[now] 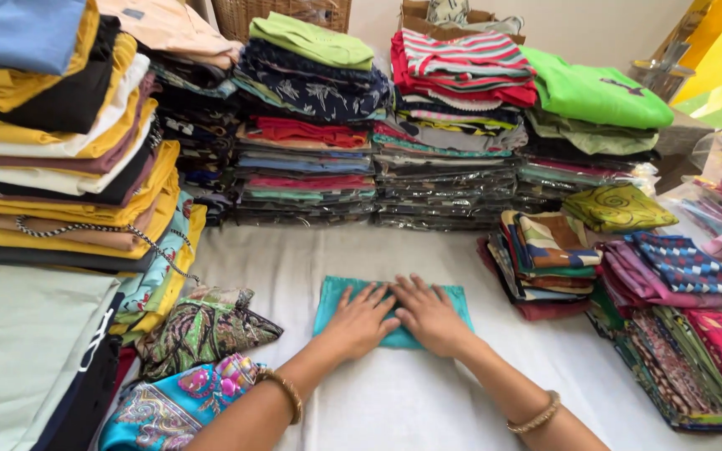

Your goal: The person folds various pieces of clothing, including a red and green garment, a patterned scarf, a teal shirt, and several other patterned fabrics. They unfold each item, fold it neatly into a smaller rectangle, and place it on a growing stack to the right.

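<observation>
Both hands lie flat on a folded teal cloth [340,302] in the middle of the white-covered table [428,392]. The left hand [359,321] rests palm down with fingers spread toward 1 o'clock; the right hand [428,316] lies beside it, fingers spread toward 11 o'clock, the two nearly touching over the cloth's middle. Neither hand pinches anything: they press and smooth. A bangle [284,392] sits on the left wrist and another on the right.

The step in hand looks like flattening a fold already made. The cloth is a tidy rectangle, wider than deep, so the next move probably calls for a grip on one short edge, at 3 or 9 o'clock, to fold it over or lift it whole without loosening the layers.

At 12 o'clock stand tall stacks of folded, partly plastic-wrapped garments [311,125]. At 9 o'clock rises a yellow-and-dark stack [68,134], with a crumpled patterned cloth [202,330] at its foot. At 3 o'clock sit lower piles of printed fabric [662,276].

The hands hide the cloth's centre and near edge, so its number of layers cannot be told. The stacks at left and right are cut off by the frame, and the forearms leave it at 6 o'clock.
</observation>
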